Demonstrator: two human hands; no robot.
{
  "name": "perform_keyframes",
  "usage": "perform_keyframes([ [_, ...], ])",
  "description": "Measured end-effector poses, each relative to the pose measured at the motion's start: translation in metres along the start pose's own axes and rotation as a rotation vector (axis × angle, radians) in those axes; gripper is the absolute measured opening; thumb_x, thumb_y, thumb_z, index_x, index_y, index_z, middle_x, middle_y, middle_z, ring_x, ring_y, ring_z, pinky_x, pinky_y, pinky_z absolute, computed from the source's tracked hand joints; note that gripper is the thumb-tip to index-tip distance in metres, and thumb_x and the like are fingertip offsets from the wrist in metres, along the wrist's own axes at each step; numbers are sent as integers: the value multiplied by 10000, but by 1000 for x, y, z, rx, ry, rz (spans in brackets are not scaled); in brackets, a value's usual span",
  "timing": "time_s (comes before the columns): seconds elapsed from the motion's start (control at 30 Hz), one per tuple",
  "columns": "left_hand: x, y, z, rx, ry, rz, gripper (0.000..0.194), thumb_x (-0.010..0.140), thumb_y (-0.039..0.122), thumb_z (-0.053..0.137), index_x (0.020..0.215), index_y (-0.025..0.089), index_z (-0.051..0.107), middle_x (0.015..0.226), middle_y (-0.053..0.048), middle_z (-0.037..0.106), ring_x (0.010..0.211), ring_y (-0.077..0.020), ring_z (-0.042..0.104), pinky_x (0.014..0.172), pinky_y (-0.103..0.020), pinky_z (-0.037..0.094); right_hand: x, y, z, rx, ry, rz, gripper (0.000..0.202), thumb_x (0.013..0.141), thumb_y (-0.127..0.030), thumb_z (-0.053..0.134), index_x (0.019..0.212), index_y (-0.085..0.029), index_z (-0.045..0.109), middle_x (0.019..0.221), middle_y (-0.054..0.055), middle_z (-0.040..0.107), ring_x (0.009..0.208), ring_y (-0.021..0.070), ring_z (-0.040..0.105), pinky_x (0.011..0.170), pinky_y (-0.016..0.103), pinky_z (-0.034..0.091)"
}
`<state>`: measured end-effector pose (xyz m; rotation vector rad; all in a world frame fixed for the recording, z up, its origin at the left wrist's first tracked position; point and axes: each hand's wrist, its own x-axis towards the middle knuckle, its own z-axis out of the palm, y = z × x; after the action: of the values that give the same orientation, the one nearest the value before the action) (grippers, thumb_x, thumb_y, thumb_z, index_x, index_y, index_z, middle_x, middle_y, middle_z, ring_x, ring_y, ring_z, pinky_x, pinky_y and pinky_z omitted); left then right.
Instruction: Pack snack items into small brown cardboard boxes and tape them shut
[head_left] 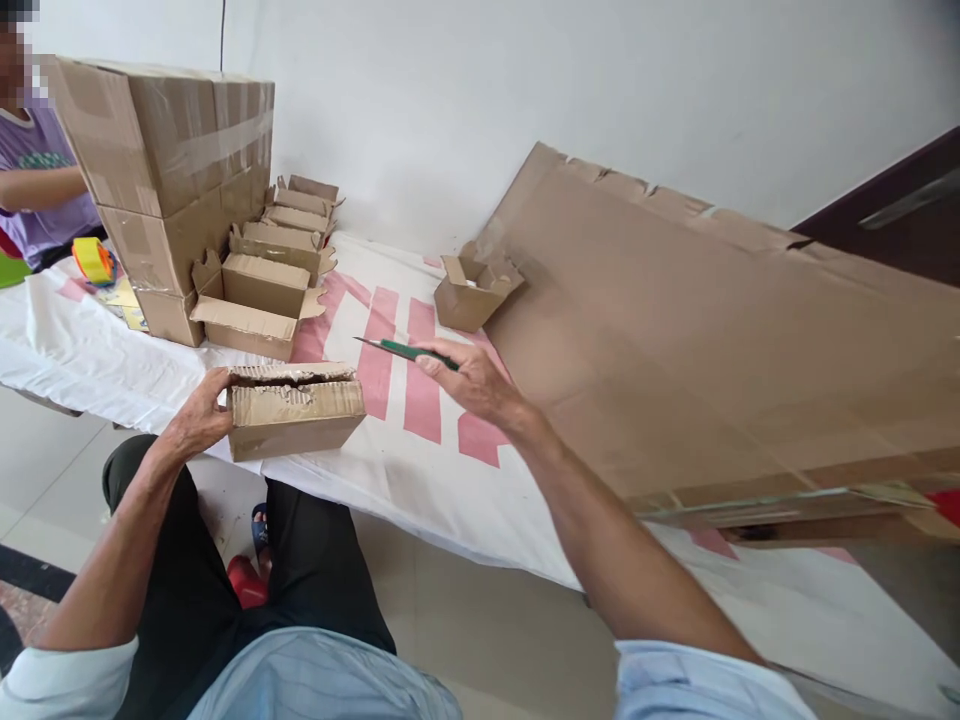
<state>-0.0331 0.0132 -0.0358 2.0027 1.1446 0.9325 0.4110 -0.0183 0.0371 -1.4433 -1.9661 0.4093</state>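
Observation:
My left hand grips the left end of a small cardboard box at the front edge of the table. The box has a ragged, torn slit along its top, and the inside is too dark to make out. A slim green-handled knife is in my closed right hand, its thin pointed blade aimed left. The blade is above the cloth, beyond and to the right of the box, apart from it. Behind the box stands an open cardboard box with its flaps spread.
Large taped cartons are stacked at the left, with several open boxes beside them. Another open box is near a big cardboard sheet. A yellow tape dispenser and a person in a purple shirt are far left.

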Motion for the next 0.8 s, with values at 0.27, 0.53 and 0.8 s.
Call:
perform_keyframes([
  [0.27,2,8,-7,-109,-52,-78,538,836,442,836,1333,238,800,1521,-118,714,1416,-379,676,966,-415,701,-121,99,139,-173,235,261,302,1012,-441,550,1135,-235,734,1068,130,764,1057,336,692,919,453,577],
  [0.53,7,6,-11,-155,-59,-166,819,763,624,930,1456,217,772,1596,-171,712,1429,-447,704,1058,-522,698,-128,103,155,-318,329,179,259,1059,-362,616,1229,-221,751,1150,155,743,1127,366,661,998,522,580],
  [0.8,6,0,-16,-54,-61,-158,1035,763,778,916,1612,235,683,1710,-185,652,1558,-472,628,1175,-540,654,-68,17,156,178,417,-84,403,1181,-493,540,1482,-267,683,1443,156,721,1331,329,716,1073,504,638],
])
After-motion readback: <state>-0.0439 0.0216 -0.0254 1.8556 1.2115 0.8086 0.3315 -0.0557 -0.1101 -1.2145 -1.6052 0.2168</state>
